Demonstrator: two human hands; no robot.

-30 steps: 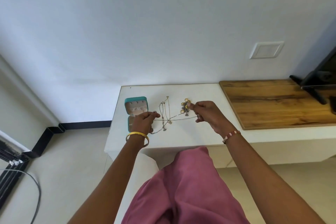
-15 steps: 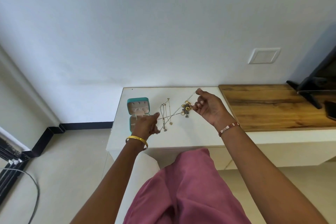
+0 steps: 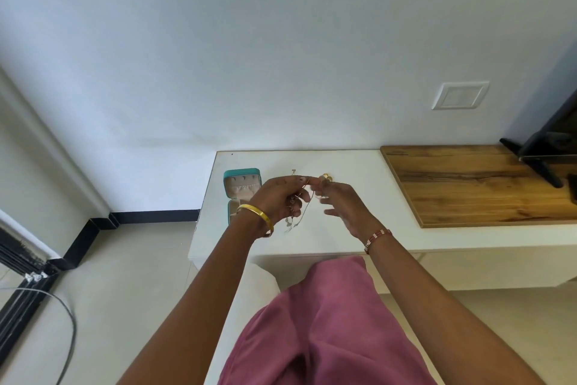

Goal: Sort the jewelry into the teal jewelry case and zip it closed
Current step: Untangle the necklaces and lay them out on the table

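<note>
Teal case (image 3: 242, 173) sat open at the left side of the white table (image 3: 359, 228), just left of centre frame, with a pale pink lining and small slots showing inside; its lower half was mostly hidden behind the left wrist. Thin gold chain (image 3: 304, 208) hung in a loose tangle from the left hand (image 3: 281, 197), small pendants dangling off it just above the tabletop. Left hand was raised over the table, fingers curled around the chain, forefinger and thumb pinching it at the top. Gold bangle (image 3: 254, 213) sat on that wrist.

Right hand (image 3: 342, 205) was right beside it, fingertips nearly meeting the left ones, fingers spread and only lightly bent, a bit blurry, not gripping anything I could make out. Beaded bracelet (image 3: 377, 236) was on that wrist. Little pile of gold rings (image 3: 326, 178) lay on the table just behind the fingertips, near centre frame.
</note>
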